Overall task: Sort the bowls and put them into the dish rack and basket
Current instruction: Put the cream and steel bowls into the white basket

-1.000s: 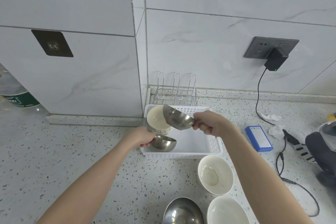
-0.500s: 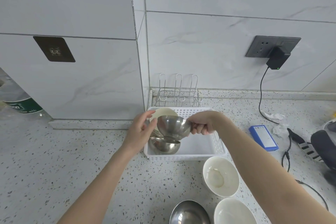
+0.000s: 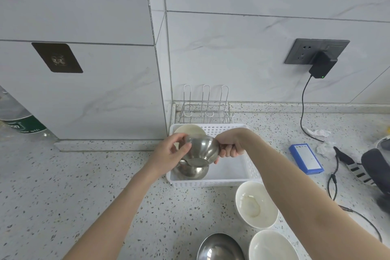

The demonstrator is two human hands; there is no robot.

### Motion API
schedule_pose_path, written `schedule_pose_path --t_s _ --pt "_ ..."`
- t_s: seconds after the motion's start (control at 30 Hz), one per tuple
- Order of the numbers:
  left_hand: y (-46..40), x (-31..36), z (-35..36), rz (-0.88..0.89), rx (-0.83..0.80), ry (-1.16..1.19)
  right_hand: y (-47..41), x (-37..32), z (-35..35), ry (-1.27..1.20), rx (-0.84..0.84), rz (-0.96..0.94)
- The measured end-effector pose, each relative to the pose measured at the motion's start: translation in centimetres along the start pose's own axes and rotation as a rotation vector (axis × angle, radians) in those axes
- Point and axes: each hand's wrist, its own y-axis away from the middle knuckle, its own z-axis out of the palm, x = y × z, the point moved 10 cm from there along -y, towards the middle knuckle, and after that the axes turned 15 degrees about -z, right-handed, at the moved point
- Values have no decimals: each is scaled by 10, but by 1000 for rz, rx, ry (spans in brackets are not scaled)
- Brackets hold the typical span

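My right hand (image 3: 231, 143) grips a steel bowl (image 3: 202, 149) by its rim, held over the left end of the white plastic basket (image 3: 232, 181). My left hand (image 3: 172, 152) pinches the same bowl's left rim between thumb and fingers. Directly beneath sits a second steel bowl (image 3: 191, 170) inside the basket, and the held bowl's base touches or nearly touches it. A cream bowl (image 3: 190, 130) stands behind them in the basket's back left corner. A wire dish rack (image 3: 205, 107) stands against the wall behind the basket, with nothing on it.
In front of the basket on the speckled counter are two white bowls (image 3: 256, 207) (image 3: 273, 246) and a larger steel bowl (image 3: 219, 248). A blue box (image 3: 306, 158), a black cable (image 3: 304, 112) and dark gear lie to the right. A bottle (image 3: 19, 120) stands far left.
My right hand brought its steel bowl down and left over the bowl in the basket. My left hand let go of that lower bowl and rose to take the upper bowl's rim.
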Motion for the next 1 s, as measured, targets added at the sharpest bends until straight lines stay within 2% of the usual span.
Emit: schedule_pose_path --t_s 0.37,0.8,1.0 --pt "-9 -18 -1 -65 0 -19 -18 1 0 -70 44 24" --pt "-12 -43 3 -124 -51 -85 -33 8 2 -250 191 -76" --pt "-10 -45 5 -90 -52 -162 -36 13 11 -297 220 -125"
